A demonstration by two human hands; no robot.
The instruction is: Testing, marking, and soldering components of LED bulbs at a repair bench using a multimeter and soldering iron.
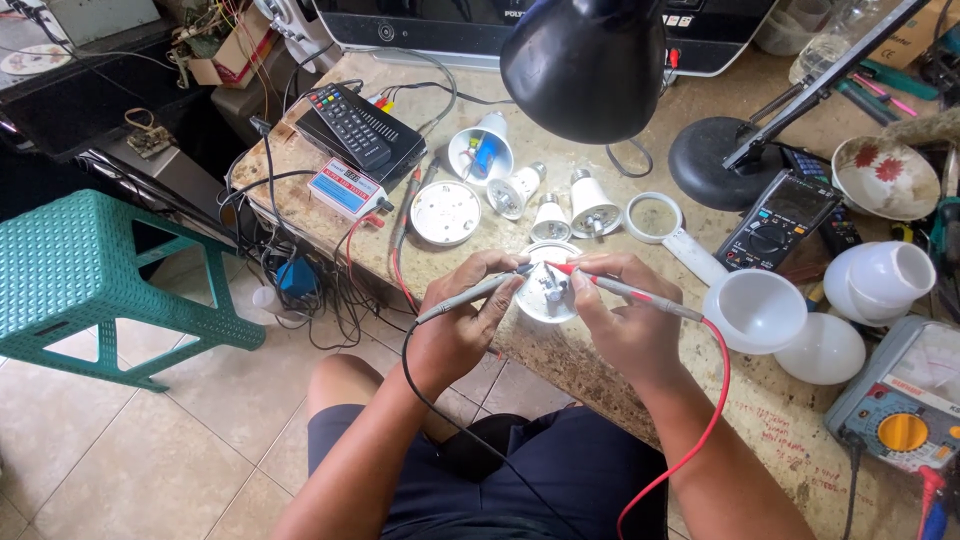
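Note:
My left hand holds a grey test probe with a black lead, its tip on a small round white lamp part at the bench edge. My right hand holds a second grey probe with a red tip and red lead, touching the same part from the right. Both hands also steady that round part between them.
Several opened white bulb bodies, a magnifier, a black multimeter, white bulb domes, an analog meter, a black desk lamp and a remote lie on the stone bench. A green plastic stool stands left.

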